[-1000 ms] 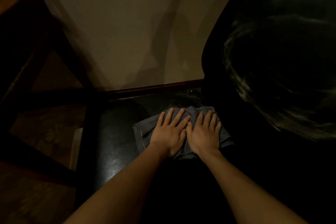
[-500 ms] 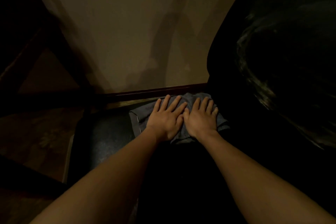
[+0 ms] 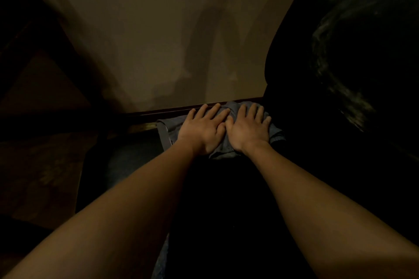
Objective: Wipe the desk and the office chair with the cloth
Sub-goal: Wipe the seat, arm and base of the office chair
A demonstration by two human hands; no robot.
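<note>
On the limp-looking cloth (image 3: 168, 130) lie the left hand (image 3: 200, 130) and right hand (image 3: 248, 130), fingers (image 3: 213, 111) straight, gripping nothing; I'd pin it beneath the fingers.

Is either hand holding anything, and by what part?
Nothing is gripped. The left hand and right hand lie flat side by side, fingers straight, pressing down on top of the cloth.

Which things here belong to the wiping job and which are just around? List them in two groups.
Job: grey cloth; left hand and right hand, both pressing flat on it; dark surface under the cloth; black chair, likely, on the right.
Just around: wall; dark trim at its foot; wooden furniture on the left.
</note>
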